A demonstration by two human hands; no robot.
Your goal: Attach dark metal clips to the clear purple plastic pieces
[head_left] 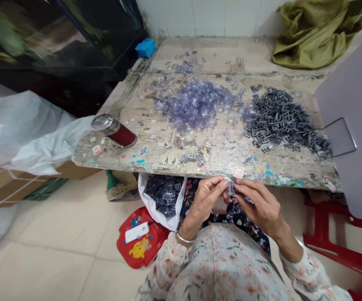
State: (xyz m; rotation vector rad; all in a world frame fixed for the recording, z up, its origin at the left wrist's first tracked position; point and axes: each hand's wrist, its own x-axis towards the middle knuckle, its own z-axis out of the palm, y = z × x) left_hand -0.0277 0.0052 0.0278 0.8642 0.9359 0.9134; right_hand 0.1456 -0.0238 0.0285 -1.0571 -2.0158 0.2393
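Note:
Between my two hands, just in front of the table's near edge, is a small grey plastic part (231, 188) with a clear piece at its top. My left hand (206, 196) pinches it from the left with thumb and forefinger. From the right, the fingers of my right hand (260, 205) close on the same part. A heap of similar grey plastic parts (282, 119) lies at the right of the table (130, 154). Left of it spreads a heap of clear, purplish plastic pieces (196, 104). Several grey parts (191, 158) lie near the front edge.
A red flask (115, 130) stands at the table's left. Below the edge hangs a white bag (145, 190) of grey parts, beside a red stool (137, 255) bearing a white phone (137, 232). A grey panel (356, 104) rises at right; an olive cloth (312, 37) lies behind.

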